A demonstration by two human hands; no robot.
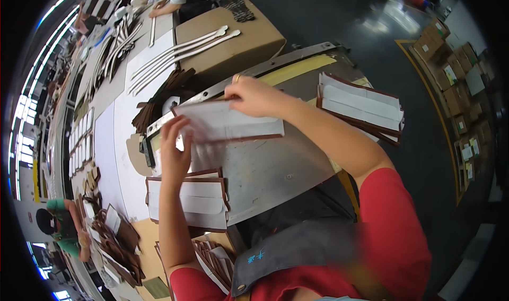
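A white panel with brown edges (pixel 249 126) is held slightly tilted over the grey metal work board (pixel 265 173). My right hand (pixel 252 97) pinches its far edge, thumb and fingers closed on it. At the panel's left end is my left hand (pixel 176 147), fingers apart and curved; motion blur hides whether it touches the panel. Beneath my left forearm lies a stack of similar brown-edged white panels (pixel 204 197). Another stack of such panels (pixel 363 105) rests on the board's right end, past my right forearm.
A metal rail (pixel 297 56) and yellow tape (pixel 305 70) run along the board's far side. Beyond stands a cardboard box (pixel 233 41) with long pale straps (pixel 185 51). Co-workers' arms (pixel 168 9) show at the far table and a person in green (pixel 66 227) at left.
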